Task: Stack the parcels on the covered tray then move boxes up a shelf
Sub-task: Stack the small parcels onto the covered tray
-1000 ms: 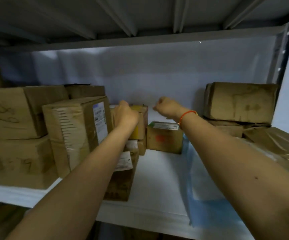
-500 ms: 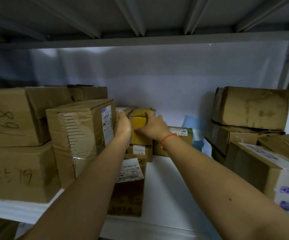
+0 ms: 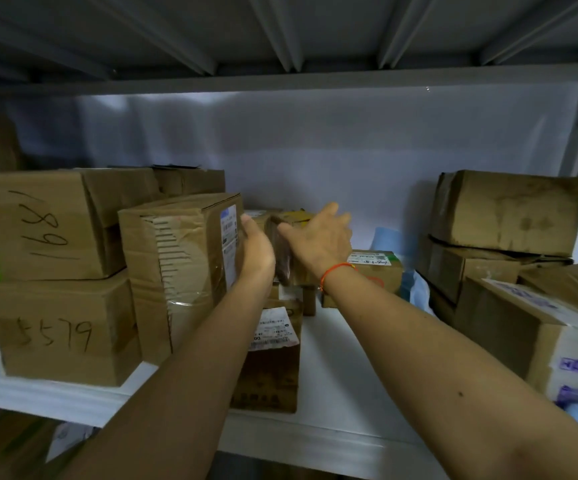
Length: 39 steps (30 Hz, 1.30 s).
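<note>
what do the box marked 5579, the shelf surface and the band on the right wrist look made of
Box marked 5579: brown corrugated cardboard, matte, going by its creased edges and the marker ink written on it.
Shelf surface: smooth and white, probably painted metal or laminate board; the look leaves it open.
Wrist band: thin orange-red cord, likely string or thread, though elastic is possible.

Parcel storeroom, metal shelf [image 3: 315,441]; taped cardboard boxes [image 3: 509,211], shipping labels, handwritten numbers
</note>
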Motion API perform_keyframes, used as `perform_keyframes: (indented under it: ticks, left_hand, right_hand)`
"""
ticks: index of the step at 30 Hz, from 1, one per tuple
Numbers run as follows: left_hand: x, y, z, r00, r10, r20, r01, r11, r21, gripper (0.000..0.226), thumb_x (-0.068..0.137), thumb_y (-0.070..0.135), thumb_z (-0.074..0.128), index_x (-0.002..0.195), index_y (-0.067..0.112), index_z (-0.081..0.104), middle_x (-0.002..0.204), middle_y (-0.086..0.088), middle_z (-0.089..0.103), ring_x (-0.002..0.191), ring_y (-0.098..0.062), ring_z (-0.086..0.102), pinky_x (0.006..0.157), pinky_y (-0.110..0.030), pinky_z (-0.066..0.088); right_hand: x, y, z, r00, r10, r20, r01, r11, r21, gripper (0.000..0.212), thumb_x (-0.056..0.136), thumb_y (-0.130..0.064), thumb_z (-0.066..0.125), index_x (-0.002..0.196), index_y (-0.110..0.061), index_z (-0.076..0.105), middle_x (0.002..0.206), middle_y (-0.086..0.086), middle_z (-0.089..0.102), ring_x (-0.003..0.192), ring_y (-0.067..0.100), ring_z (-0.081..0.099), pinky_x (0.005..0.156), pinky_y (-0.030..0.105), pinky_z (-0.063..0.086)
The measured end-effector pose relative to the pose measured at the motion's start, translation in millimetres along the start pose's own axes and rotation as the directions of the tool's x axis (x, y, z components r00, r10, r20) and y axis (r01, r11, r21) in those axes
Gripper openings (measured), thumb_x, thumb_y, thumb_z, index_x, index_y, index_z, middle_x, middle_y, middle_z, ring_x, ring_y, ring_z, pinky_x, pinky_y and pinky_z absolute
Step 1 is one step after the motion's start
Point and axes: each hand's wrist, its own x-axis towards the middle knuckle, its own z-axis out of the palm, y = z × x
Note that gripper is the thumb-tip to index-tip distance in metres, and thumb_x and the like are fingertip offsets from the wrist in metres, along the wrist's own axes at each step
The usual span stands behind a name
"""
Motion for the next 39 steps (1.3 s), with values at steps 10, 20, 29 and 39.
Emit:
perform_keyframes:
  ticks: [10, 20, 29, 39]
  left_hand:
    - [-49.1, 12.6, 20.4, 0.983, 0.181, -0.042, -0.184, 0.980, -0.079, 0.074, 0.094, 0.060, 0.018, 0.139, 0.009, 0.048, 0.143, -0.016, 0.049, 0.132, -0.032, 0.046, 0.112, -0.049, 0.034]
    - [-104.8, 10.1, 91.6, 0.950, 0.284, 0.133, -0.287, 0.958, 0.006, 0.038, 0.102, 0.030, 0.031, 0.112, 0.003, 0.056, 0.107, -0.019, 0.059, 0.103, -0.033, 0.056, 0.081, -0.032, 0.041]
    - [-150.9, -0.3, 161.8, 0.735, 0.319, 0.599, -0.523, 0.828, 0.201, 0.017, 0.093, 0.035, 0.055, 0.106, 0.024, 0.057, 0.100, 0.006, 0.066, 0.094, -0.014, 0.064, 0.075, -0.026, 0.052]
    - [-159.5, -12.5, 198.8, 0.698, 0.392, 0.599, -0.638, 0.720, 0.274, 0.024, 0.093, 0.023, 0.060, 0.115, 0.014, 0.060, 0.116, -0.003, 0.069, 0.104, -0.017, 0.064, 0.063, -0.012, 0.042]
  right_hand:
    - [21.3, 9.0, -101.7, 0.988, -0.121, -0.098, 0.145, 0.946, 0.289, 0.068, 0.069, -0.053, 0.069, 0.121, -0.014, 0.048, 0.118, 0.007, 0.046, 0.104, 0.029, 0.055, 0.090, 0.038, 0.049]
    - [45.5, 88.7, -250.9, 0.982, -0.152, -0.108, 0.183, 0.903, 0.389, 0.037, 0.071, -0.056, 0.071, 0.094, -0.031, 0.057, 0.099, 0.001, 0.070, 0.092, 0.021, 0.069, 0.084, 0.036, 0.056]
    - [59.9, 168.1, -304.4, 0.993, -0.109, 0.043, 0.079, 0.894, 0.441, 0.066, 0.078, -0.041, 0.069, 0.135, -0.017, 0.047, 0.109, 0.006, 0.066, 0.096, 0.017, 0.068, 0.082, 0.029, 0.054]
    - [83.4, 210.4, -308.4, 1.000, 0.016, -0.011, -0.009, 0.881, 0.472, 0.036, 0.094, -0.031, 0.056, 0.123, -0.010, 0.053, 0.101, 0.005, 0.066, 0.098, 0.024, 0.066, 0.087, 0.036, 0.054]
